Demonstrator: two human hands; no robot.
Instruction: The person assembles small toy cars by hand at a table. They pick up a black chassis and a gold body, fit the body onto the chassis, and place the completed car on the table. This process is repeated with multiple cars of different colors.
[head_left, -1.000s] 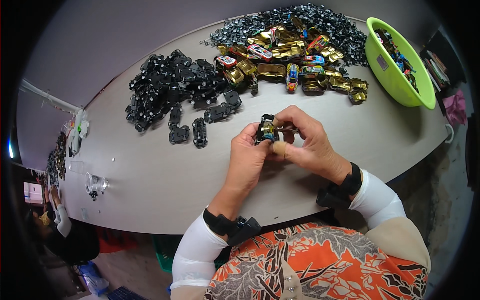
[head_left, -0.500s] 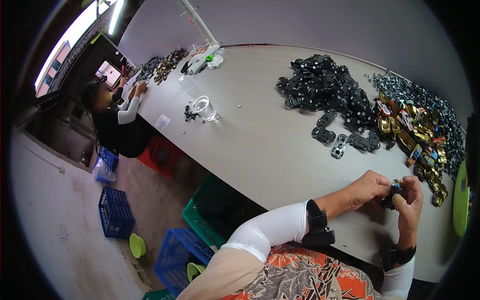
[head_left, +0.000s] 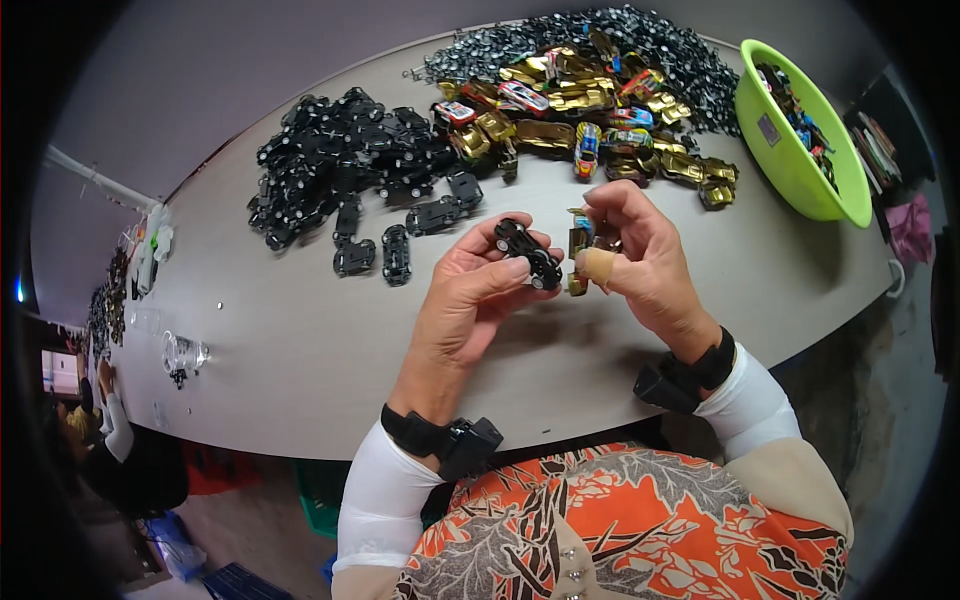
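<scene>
Between the thumb and fingers of my left hand [head_left: 478,285] is a black toy car chassis [head_left: 528,254] with small wheels. Close beside it, my right hand [head_left: 645,255] pinches a gold toy car body [head_left: 578,245], its edge turned toward me. The two parts are held apart above the table. A tan bandage wraps my right thumb. Beyond my hands lie a heap of black chassis [head_left: 340,150] and a pile of gold and coloured car bodies [head_left: 590,110]. Several single chassis, such as one upright-lying chassis [head_left: 396,255], rest nearer me.
Small dark-and-silver parts [head_left: 650,45] spread along the table's back. A lime-green basin [head_left: 800,160] holding more car bodies stands at the right edge. Toward the left are a clear plastic cup [head_left: 184,352] and a white bag [head_left: 160,235]. Another person [head_left: 125,450] sits at the far left.
My view has swung right, bringing the green basin fully in. My hands, earlier together around one small piece, are now apart, with the chassis in the left and a gold body in the right.
</scene>
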